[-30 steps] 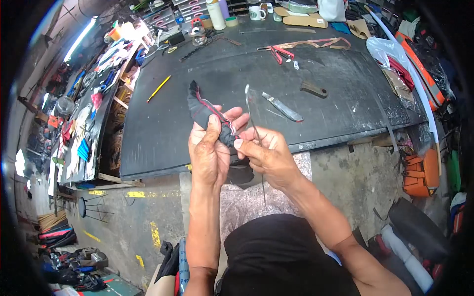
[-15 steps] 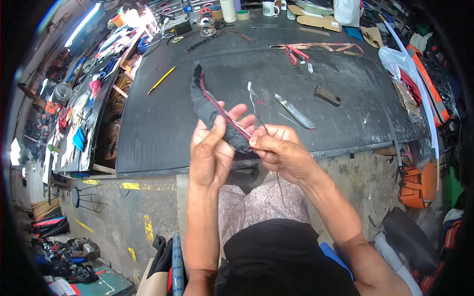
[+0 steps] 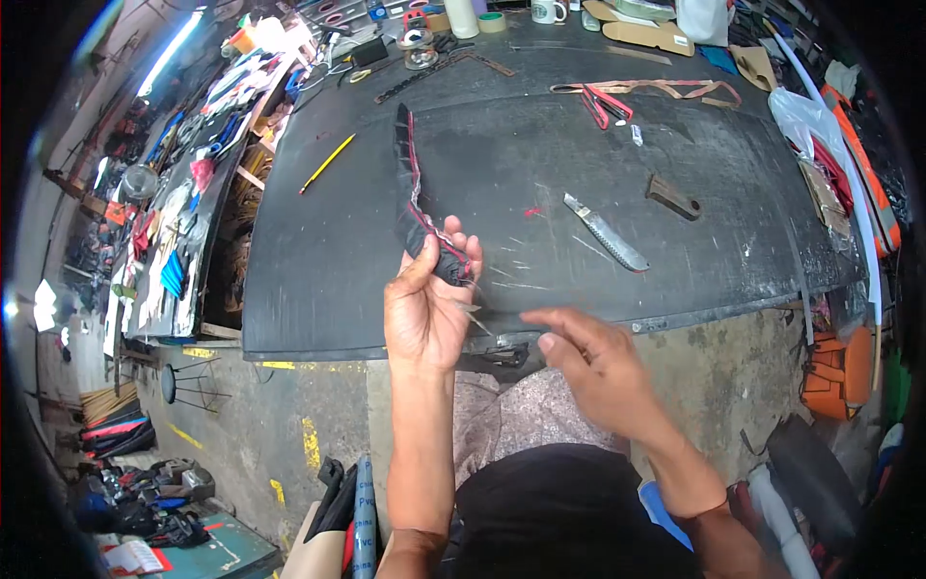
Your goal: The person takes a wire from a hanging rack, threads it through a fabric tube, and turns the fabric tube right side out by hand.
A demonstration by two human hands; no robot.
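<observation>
My left hand (image 3: 429, 314), palm up, holds the lower end of a narrow black fabric piece (image 3: 413, 212) between thumb and fingers. Red piping and a whitish edge run along the piece, and its free end points up over the table. Loose thread shows at its lower end. Just below, beside my left palm, are the thin pointed metal blades of what look like small snips (image 3: 473, 311). Their dark handle is smeared by motion and leads toward my right hand (image 3: 598, 372). That hand's index finger points left, the thumb is bent beneath it, and the other fingers are curled.
On the black table (image 3: 328, 261) lie a yellow pencil (image 3: 327, 164), a utility knife (image 3: 606, 233), a dark metal block (image 3: 673, 197) and a red-and-tan strap (image 3: 656, 92). A metal square (image 3: 449, 72), a jar (image 3: 418, 48) and a mug (image 3: 548, 11) are at the back.
My right hand has let go of the fabric's lower end and moved down and right. The fabric piece now stands more upright in my left hand. The view has shifted slightly.
</observation>
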